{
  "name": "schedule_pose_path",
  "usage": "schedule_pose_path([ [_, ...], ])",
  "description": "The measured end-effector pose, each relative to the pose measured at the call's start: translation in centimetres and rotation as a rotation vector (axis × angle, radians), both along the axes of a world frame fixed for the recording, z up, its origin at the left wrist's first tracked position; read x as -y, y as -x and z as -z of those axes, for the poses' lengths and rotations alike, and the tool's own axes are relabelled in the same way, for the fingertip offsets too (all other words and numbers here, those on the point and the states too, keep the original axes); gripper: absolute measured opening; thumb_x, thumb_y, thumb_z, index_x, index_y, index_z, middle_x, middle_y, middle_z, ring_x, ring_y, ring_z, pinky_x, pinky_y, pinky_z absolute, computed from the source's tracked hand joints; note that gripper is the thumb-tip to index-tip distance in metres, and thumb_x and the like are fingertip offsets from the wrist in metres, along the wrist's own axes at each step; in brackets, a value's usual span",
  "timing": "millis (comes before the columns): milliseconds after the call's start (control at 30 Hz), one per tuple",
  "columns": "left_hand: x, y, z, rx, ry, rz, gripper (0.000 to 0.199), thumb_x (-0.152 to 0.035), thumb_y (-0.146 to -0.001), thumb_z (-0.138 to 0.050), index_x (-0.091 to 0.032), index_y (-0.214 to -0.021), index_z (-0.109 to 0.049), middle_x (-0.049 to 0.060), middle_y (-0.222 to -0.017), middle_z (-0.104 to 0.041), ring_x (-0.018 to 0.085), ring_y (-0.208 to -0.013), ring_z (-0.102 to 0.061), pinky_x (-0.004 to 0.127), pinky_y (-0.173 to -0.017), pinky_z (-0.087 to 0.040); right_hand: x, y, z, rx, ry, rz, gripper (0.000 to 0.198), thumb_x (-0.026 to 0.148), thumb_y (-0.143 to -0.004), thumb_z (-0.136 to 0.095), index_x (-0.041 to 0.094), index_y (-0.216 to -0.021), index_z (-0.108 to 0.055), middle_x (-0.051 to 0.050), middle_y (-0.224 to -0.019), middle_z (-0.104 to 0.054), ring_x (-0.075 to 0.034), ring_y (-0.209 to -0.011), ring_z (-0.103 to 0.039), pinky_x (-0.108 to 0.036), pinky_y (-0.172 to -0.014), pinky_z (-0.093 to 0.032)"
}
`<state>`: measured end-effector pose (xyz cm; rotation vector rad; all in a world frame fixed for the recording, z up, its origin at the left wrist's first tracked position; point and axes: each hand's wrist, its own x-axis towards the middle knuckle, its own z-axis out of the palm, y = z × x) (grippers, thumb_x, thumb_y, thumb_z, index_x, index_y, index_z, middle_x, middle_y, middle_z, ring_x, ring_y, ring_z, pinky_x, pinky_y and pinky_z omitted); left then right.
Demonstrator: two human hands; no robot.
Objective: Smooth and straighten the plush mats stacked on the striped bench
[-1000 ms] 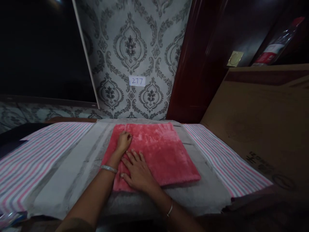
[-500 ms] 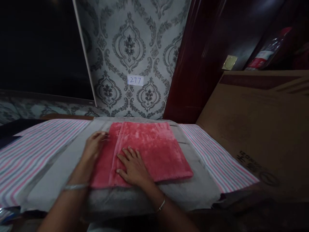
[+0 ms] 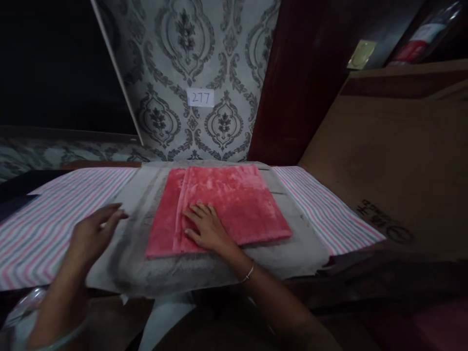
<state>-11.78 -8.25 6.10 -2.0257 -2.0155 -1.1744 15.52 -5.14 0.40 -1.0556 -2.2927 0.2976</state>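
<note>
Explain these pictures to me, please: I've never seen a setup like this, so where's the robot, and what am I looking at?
There is no robot here, just a person's two bare hands. The view comes from a camera worn on that person's head, looking forward and down.

The right hand lies flat, fingers spread, on a pink plush cloth. The left hand is off to the side, apart from the pink cloth; it is blurred, so I can't tell whether it pinches anything small.

Under the pink cloth is a grey cloth, with striped cloth showing on both sides. To the right stands a cardboard box.
</note>
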Motion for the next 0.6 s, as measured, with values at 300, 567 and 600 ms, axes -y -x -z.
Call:
schedule_pose_path([
  [300, -7.8, -16.4, 0.1, -0.079, 0.159, 0.605, 0.063, -0.047, -0.091, -0.039, -0.013, -0.144, -0.043, 0.014, -0.153, -0.042, 0.025, -0.142, -0.038, 0.045, -0.117, -0.031, -1.2, -8.6, -2.2, -0.653, -0.112, 0.431, 0.02, 0.026, -0.088, -0.048, 0.02, -0.087, -0.067, -0.004, -0.089, -0.068, -0.017, -0.083, -0.062, -0.028, -0.072, -0.048],
  [567, -8.3, -16.0, 5.9, -0.504, 0.239, 0.313, 0.061, -0.045, -0.094, -0.039, -0.015, -0.147, -0.042, 0.017, -0.157, -0.033, 0.034, -0.146, -0.028, 0.054, -0.118, -0.023, -0.8, -13.1, 2.4, -0.365, -0.119, 0.623, 0.019, 0.017, -0.083, -0.049, 0.019, -0.086, -0.067, -0.007, -0.088, -0.067, -0.021, -0.089, -0.06, -0.034, -0.084, -0.047],
  [600, -8.3, -15.9, 6.0, -0.509, 0.233, 0.302, 0.061, -0.045, -0.094, -0.038, -0.015, -0.147, -0.042, 0.017, -0.157, -0.034, 0.034, -0.146, -0.029, 0.054, -0.118, -0.024, -0.8, -13.0, 2.6, -0.331, -0.116, 0.629, 0.02, 0.016, -0.083, -0.049, 0.019, -0.088, -0.068, -0.007, -0.09, -0.067, -0.021, -0.092, -0.059, -0.034, -0.085, -0.047],
])
